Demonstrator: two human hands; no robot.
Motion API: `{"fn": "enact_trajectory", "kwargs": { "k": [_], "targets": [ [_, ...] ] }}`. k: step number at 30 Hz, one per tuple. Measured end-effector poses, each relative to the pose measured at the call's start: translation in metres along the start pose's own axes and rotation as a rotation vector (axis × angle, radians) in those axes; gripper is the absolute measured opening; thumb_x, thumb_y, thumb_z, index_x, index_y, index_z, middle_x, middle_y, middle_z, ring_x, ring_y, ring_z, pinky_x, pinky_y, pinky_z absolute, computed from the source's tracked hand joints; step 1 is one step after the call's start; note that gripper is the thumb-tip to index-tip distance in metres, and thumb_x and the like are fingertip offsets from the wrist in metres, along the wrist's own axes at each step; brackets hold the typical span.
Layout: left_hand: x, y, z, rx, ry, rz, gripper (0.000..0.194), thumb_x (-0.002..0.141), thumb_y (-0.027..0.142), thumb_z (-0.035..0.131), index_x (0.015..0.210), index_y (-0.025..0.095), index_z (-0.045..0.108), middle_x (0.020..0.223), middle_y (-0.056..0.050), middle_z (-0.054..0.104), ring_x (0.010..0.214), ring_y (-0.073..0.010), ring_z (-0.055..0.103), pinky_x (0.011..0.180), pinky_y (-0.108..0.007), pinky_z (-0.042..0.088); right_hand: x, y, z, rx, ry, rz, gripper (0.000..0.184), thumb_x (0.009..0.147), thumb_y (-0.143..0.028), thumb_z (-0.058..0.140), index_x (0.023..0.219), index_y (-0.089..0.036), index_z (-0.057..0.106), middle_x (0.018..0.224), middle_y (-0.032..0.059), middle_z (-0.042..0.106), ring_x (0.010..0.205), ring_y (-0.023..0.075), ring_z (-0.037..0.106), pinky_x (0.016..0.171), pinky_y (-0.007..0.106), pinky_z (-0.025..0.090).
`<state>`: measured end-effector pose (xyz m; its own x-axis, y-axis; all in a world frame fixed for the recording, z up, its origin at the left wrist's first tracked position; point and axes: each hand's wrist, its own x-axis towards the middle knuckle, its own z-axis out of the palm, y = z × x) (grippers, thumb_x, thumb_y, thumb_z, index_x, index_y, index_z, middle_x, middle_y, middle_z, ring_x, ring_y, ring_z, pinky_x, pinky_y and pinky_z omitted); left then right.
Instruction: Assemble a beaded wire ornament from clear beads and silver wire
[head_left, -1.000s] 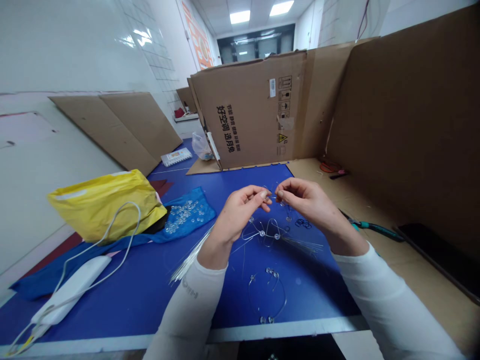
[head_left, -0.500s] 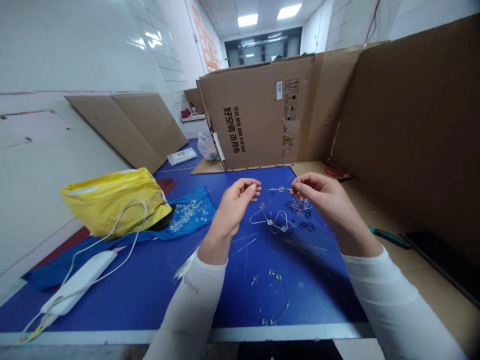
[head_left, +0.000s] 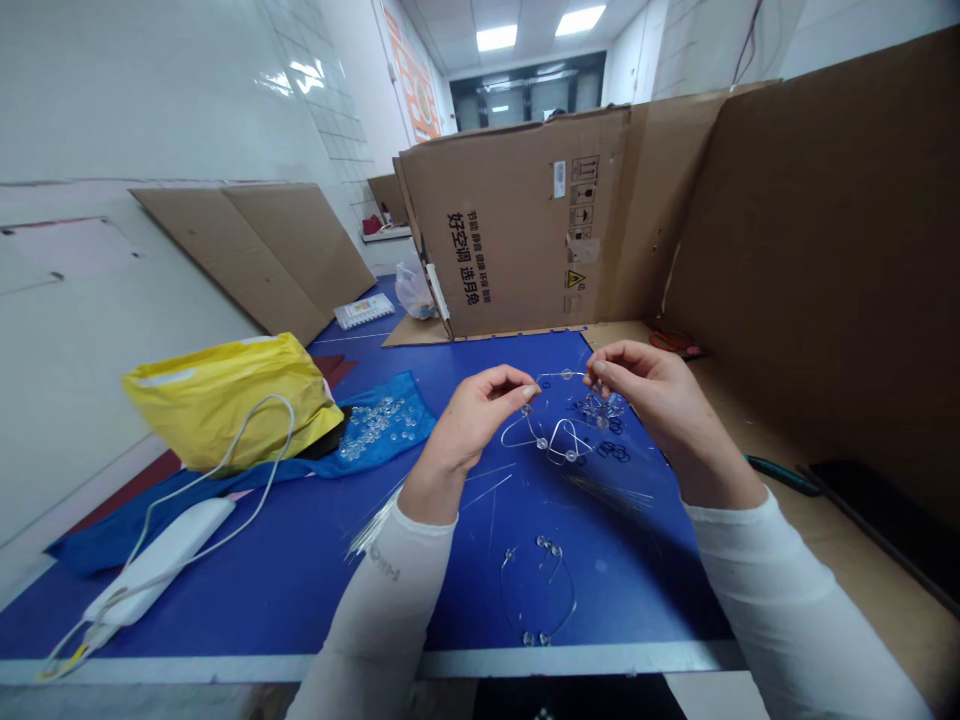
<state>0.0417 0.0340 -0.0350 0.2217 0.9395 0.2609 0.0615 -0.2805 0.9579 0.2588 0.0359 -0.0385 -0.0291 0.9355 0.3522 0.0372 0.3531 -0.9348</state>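
My right hand (head_left: pixel 637 385) pinches one end of a thin clear wire above the blue table. A clear round bead (head_left: pixel 567 374) sits on the wire between my hands. My left hand (head_left: pixel 487 405) has thumb and forefinger closed at the wire's other end. Just below lie bent wire loops (head_left: pixel 559 442) carrying several clear beads. Under my right hand is a pile of clear beads (head_left: pixel 600 408), partly hidden by its fingers, with small black rings (head_left: pixel 613 452) beside it.
A beaded wire ring (head_left: pixel 574 600) lies near the front edge. Straight wires (head_left: pixel 611 490) lie behind it. To the left are loose beads on blue cloth (head_left: pixel 412 400), a yellow bag (head_left: pixel 232 400) and a white power strip (head_left: pixel 161 560). Cardboard (head_left: pixel 517 230) stands behind.
My left hand has moved right, and its fingertips have closed on the wire's left end. My right hand keeps its hold with little movement.
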Motion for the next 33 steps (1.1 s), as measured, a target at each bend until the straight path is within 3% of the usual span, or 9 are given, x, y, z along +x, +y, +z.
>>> {"fn": "enact_trajectory", "kwargs": {
  "k": [5, 8, 11, 14, 21, 28, 33],
  "targets": [
    [0.001, -0.002, 0.001, -0.049, 0.009, 0.006, 0.007, 0.081, 0.024, 0.075, 0.082, 0.018, 0.073, 0.08, -0.002, 0.071, 0.074, -0.0144, 0.064, 0.078, -0.03, 0.053, -0.001, 0.0, 0.0, 0.006, -0.015, -0.003, 0.014, 0.082, -0.034, 0.074, 0.079, -0.021, 0.069, 0.073, 0.0014, 0.067, 0.064, 0.0141, 0.057, 0.062, 0.031, 0.046],
    [0.001, -0.002, -0.001, -0.071, 0.016, 0.039, 0.005, 0.08, 0.021, 0.075, 0.081, 0.018, 0.072, 0.078, -0.001, 0.071, 0.073, -0.0137, 0.066, 0.076, -0.028, 0.055, -0.002, -0.001, -0.001, 0.011, 0.017, -0.034, 0.011, 0.08, -0.032, 0.077, 0.084, -0.021, 0.074, 0.082, 0.0037, 0.073, 0.076, 0.0165, 0.066, 0.068, 0.032, 0.05],
    [0.0, 0.001, -0.008, -0.073, 0.04, 0.064, 0.006, 0.081, 0.019, 0.077, 0.081, 0.017, 0.071, 0.078, -0.001, 0.071, 0.073, -0.0127, 0.067, 0.076, -0.026, 0.056, -0.004, 0.001, -0.004, -0.036, 0.059, -0.03, 0.017, 0.083, -0.034, 0.078, 0.093, -0.021, 0.077, 0.092, 0.005, 0.077, 0.087, 0.0199, 0.07, 0.075, 0.034, 0.054],
    [-0.006, 0.004, -0.02, -0.097, 0.098, 0.077, 0.01, 0.081, 0.019, 0.08, 0.081, 0.016, 0.071, 0.079, -0.001, 0.071, 0.073, -0.0123, 0.068, 0.074, -0.025, 0.056, -0.011, 0.006, -0.005, -0.131, 0.054, -0.001, 0.014, 0.085, -0.032, 0.077, 0.091, -0.02, 0.079, 0.087, 0.0052, 0.077, 0.082, 0.0198, 0.07, 0.071, 0.034, 0.053],
    [-0.034, 0.004, -0.05, -0.078, 0.222, 0.017, 0.011, 0.084, 0.014, 0.08, 0.08, 0.014, 0.071, 0.078, -0.001, 0.07, 0.072, -0.0123, 0.068, 0.075, -0.026, 0.057, -0.046, 0.032, 0.003, -0.487, -0.294, 0.033, 0.012, 0.087, -0.033, 0.075, 0.084, -0.024, 0.082, 0.085, 0.0048, 0.081, 0.075, 0.0226, 0.071, 0.07, 0.037, 0.052],
    [-0.065, -0.009, -0.068, -0.188, 0.272, -0.039, 0.012, 0.081, 0.015, 0.084, 0.078, 0.016, 0.072, 0.079, -0.001, 0.071, 0.071, -0.0118, 0.067, 0.076, -0.025, 0.058, -0.093, 0.073, 0.004, -0.667, -0.63, 0.059, 0.022, 0.095, -0.032, 0.06, 0.099, -0.027, 0.082, 0.101, 0.0042, 0.081, 0.088, 0.0218, 0.075, 0.082, 0.036, 0.056],
    [-0.074, -0.023, -0.07, -0.236, 0.263, -0.09, 0.012, 0.08, 0.016, 0.083, 0.078, 0.016, 0.072, 0.077, -0.001, 0.072, 0.072, -0.0122, 0.068, 0.075, -0.025, 0.058, -0.12, 0.081, 0.021, -0.871, -0.686, 0.067, 0.021, 0.095, -0.034, 0.065, 0.107, -0.024, 0.079, 0.107, 0.0081, 0.08, 0.092, 0.0267, 0.074, 0.081, 0.04, 0.056]
  ]
}}
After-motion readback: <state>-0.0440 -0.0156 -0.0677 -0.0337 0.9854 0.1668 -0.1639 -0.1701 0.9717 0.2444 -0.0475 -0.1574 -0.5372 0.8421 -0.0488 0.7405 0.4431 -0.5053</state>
